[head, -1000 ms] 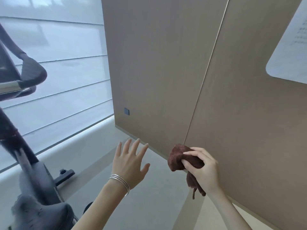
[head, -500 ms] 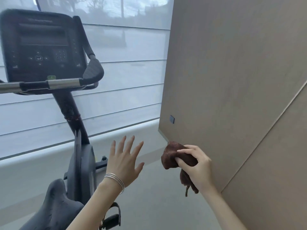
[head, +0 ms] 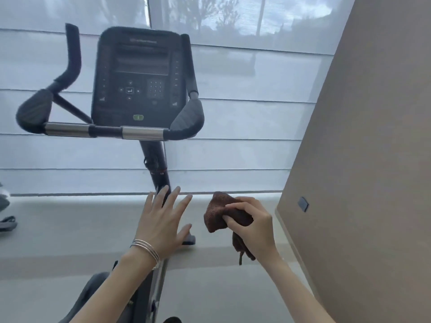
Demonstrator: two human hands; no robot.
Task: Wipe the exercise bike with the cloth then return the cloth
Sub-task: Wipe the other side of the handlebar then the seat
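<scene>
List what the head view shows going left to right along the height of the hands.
Open left hand wearing silver bangles → crumpled brown cloth → right hand gripping it → small dark wall plate on the tan panel wall.

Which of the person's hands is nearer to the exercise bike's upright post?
Left. The left hand is spread open with its fingertips overlapping the post; the right hand, clutching the brown cloth, is off to the post's right.

The left hand point(head: 163, 220) hides part of the exercise bike point(head: 140, 89) post, the bike's seat is cut off at the bottom edge, and the screen's words are too blurry to read.
</scene>
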